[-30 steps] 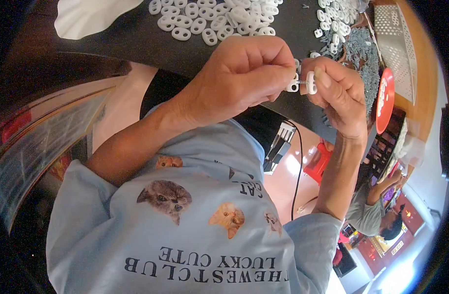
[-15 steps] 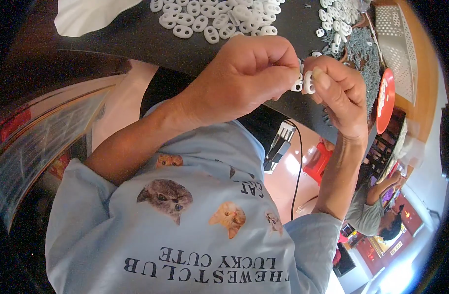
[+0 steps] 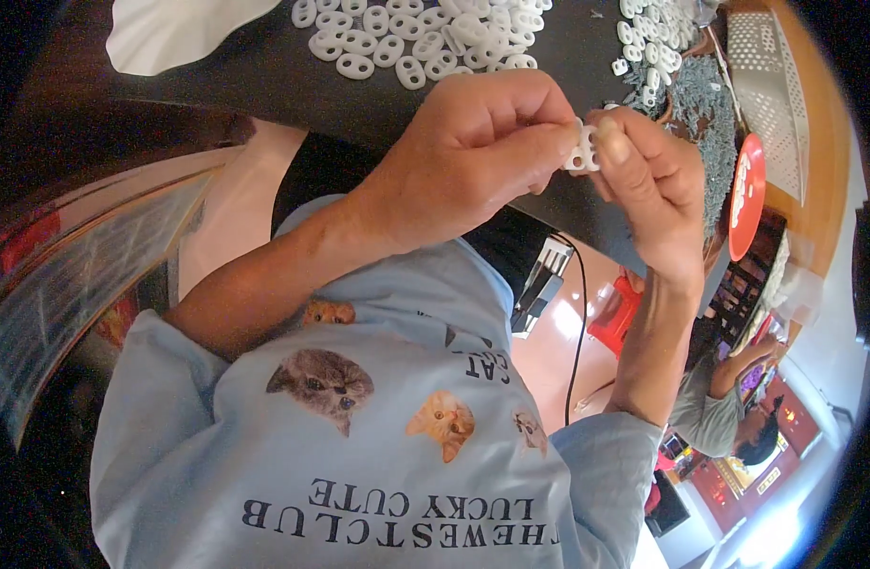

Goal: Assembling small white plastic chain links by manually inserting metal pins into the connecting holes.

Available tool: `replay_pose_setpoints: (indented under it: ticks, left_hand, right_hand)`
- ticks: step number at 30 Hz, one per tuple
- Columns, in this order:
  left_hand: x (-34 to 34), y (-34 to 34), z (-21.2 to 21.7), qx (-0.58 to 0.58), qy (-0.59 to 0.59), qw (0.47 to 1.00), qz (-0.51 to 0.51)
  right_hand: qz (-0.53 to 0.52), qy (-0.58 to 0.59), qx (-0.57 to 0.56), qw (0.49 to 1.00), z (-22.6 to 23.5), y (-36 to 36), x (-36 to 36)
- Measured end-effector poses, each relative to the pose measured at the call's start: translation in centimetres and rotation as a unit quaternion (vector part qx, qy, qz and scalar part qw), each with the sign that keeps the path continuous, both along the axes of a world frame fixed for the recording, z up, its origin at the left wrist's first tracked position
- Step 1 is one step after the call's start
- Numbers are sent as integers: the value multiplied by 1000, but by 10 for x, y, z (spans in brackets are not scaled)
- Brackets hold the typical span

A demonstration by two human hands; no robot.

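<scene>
Since a second ago my hands barely shift; my left hand (image 3: 473, 152) and right hand (image 3: 648, 185) both pinch the small white plastic piece (image 3: 580, 152) above the worktop's (image 3: 264, 66) near edge

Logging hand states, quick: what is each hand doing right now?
Left hand: closed, pinching the small white plastic piece.
Right hand: closed, pinching the same piece.

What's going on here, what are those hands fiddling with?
A person in a light blue shirt holds a small white plastic piece pinched between the left hand and the right hand, above the edge of a dark table. A heap of similar white oval pieces lies on the table beyond the hands, with a smaller pile to the right.
</scene>
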State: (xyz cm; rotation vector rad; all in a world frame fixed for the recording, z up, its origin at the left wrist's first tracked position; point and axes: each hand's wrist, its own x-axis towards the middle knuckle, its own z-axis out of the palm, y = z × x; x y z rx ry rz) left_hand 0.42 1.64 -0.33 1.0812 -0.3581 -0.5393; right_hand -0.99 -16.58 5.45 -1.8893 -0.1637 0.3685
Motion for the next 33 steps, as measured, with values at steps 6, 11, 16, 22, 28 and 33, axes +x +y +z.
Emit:
replay_pose_setpoints:
  ticks: [6,11,16,22,28,33]
  left_hand:
    - [-1,-2,2,-13,36,999,32]
    - [0,-1,7,-15,66,998,4]
    - [4,-1,9,-2,67,998,-13]
    - [2,-5,8,26,9,999,-16]
    - [3,-4,8,47,37,998,-29]
    - [2,-4,7,48,4,998,-30]
  right_hand:
    - [66,-249,-291,921,5,3,-6]
    - [93,-309,-333,886,3,2,-3]
    - [115,-349,-271,890,6,-2,-4]
    - [126,-351,-302,877,8,-3,-5]
    - [97,-332,-308,886,7,-3,-13]
    - [106,-325,-316,885,8,-4,-15]
